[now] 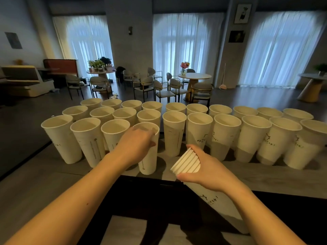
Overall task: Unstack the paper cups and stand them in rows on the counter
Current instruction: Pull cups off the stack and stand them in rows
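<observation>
Many white paper cups [174,133] stand upright in three rows across the grey counter [276,177]. My left hand [136,144] grips the rim of a single cup [148,161] that stands on the counter at the front, right of the nearest row's left part. My right hand [207,167] holds a tilted stack of nested cups [187,163] by its rim end, with the rims pointing up and to the left. The stack's body [215,200] runs down under my wrist toward me.
The counter's near edge [150,179] drops to a dark space below my arms. Beyond the cups lies a room with round tables [194,76], chairs [164,89] and curtained windows. The nearest row of cups reaches the right frame edge.
</observation>
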`<state>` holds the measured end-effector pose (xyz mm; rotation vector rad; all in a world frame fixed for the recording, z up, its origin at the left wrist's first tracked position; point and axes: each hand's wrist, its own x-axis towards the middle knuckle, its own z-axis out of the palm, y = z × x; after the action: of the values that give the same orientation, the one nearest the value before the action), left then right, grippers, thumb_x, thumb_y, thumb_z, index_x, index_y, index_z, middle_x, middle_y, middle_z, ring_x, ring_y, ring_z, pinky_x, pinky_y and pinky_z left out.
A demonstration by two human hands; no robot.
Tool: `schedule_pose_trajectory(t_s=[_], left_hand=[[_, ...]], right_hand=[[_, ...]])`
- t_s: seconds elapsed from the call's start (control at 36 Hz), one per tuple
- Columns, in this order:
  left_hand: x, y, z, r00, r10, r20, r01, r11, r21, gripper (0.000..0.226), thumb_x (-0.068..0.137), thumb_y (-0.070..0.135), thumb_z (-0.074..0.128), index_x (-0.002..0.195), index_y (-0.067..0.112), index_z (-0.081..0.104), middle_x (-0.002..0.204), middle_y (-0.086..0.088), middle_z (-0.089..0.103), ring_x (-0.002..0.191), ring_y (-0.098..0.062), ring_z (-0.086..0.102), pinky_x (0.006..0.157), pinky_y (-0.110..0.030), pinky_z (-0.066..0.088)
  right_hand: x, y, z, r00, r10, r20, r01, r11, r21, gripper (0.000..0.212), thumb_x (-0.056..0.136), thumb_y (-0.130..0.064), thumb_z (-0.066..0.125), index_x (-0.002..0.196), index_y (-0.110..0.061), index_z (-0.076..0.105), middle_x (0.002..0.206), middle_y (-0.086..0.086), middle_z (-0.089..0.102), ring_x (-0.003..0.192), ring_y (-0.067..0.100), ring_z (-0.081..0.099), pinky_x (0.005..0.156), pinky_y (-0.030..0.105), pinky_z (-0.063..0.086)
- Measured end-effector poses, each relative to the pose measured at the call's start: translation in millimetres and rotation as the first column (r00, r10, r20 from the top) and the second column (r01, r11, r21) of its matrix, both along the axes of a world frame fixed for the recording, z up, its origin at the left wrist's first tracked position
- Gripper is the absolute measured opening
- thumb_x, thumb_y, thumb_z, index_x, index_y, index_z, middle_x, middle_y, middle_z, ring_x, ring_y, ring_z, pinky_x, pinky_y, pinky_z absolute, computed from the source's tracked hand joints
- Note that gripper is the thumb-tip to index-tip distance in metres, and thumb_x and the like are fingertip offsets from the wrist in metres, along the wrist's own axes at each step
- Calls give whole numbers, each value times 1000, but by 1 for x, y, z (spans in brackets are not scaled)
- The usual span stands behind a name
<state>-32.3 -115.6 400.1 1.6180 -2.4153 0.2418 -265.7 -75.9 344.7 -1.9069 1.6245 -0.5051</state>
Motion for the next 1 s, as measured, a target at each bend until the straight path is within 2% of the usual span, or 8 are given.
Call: schedule_pose_trajectory(t_s=[0.31, 0.36, 0.44, 0.53, 0.61, 0.75, 0.89, 1.0], left_hand=[[11, -15, -3, 996, -9, 83, 10, 1000, -20, 33, 92, 41, 58, 120, 22, 57, 120, -1, 65, 114, -21, 57, 96, -36, 43], [12, -15, 0, 999, 29, 12, -29, 998, -57, 52, 89, 49, 56, 134, 23, 50, 131, 1, 60, 126, -21, 47, 101, -38, 41], [-1, 3, 7, 967, 12, -256, -72, 972, -226, 60, 87, 57, 42, 138, 25, 47, 129, 8, 59, 126, -17, 41, 100, -36, 39], [-30, 30, 13, 815, -85, -573, 111, 994, 10, 44, 95, 47, 42, 130, 24, 54, 114, 15, 60, 111, -6, 52, 93, -28, 45], [-48, 43, 13, 781, -82, -619, 353, 876, 329, 32, 102, 40, 38, 114, 24, 63, 105, 5, 68, 96, -5, 61, 90, -31, 49], [-58, 52, 14, 652, 37, -757, 525, 698, 487, 29, 104, 20, 42, 101, 4, 66, 51, 15, 61, 40, 7, 50, 46, -6, 37], [-66, 55, 11, 589, 50, -807, 510, 751, 419, 20, 98, 18, 55, 93, 11, 73, 55, 14, 66, 44, 6, 54, 49, -8, 39], [-70, 53, 12, 542, 74, -837, 396, 856, 332, 10, 86, 19, 72, 84, 28, 75, 80, 5, 76, 75, -4, 66, 72, -29, 50]], right_hand=[[2, 6, 14, 998, 21, 63, -17, 998, -64, 108, 67, -64, 80, 150, -53, 12, 132, -18, 37, 117, 6, 40, 94, 28, 38], [0, 9, 18, 997, 6, 73, -1, 998, -65, 109, 67, -63, 80, 151, -50, 11, 128, -20, 35, 117, 6, 38, 96, 29, 38], [0, 14, 21, 996, -18, 90, 24, 998, -61, 111, 64, -66, 81, 151, -42, 16, 132, -18, 40, 120, 8, 42, 100, 33, 43], [-2, 18, 22, 994, -33, 102, 42, 996, -81, 108, 62, -69, 81, 149, -39, 24, 128, -16, 48, 115, 8, 50, 97, 31, 47], [-2, 22, 27, 992, -12, 127, 28, 992, -120, 99, 66, -63, 81, 146, -39, 28, 114, -22, 55, 104, 1, 56, 88, 26, 50], [-5, 28, 31, 991, -12, 130, 37, 981, -191, 99, 69, -60, 81, 148, -43, 24, 108, -24, 55, 97, -1, 57, 79, 23, 51], [-11, 33, 31, 995, -8, 100, 37, 957, -289, 95, 67, -66, 78, 145, -47, 26, 108, -26, 56, 98, -4, 56, 85, 29, 52], [-24, 35, 24, 998, -24, 65, 43, 953, -300, 95, 63, -75, 73, 143, -49, 28, 116, -20, 58, 102, 1, 57, 86, 37, 54]])
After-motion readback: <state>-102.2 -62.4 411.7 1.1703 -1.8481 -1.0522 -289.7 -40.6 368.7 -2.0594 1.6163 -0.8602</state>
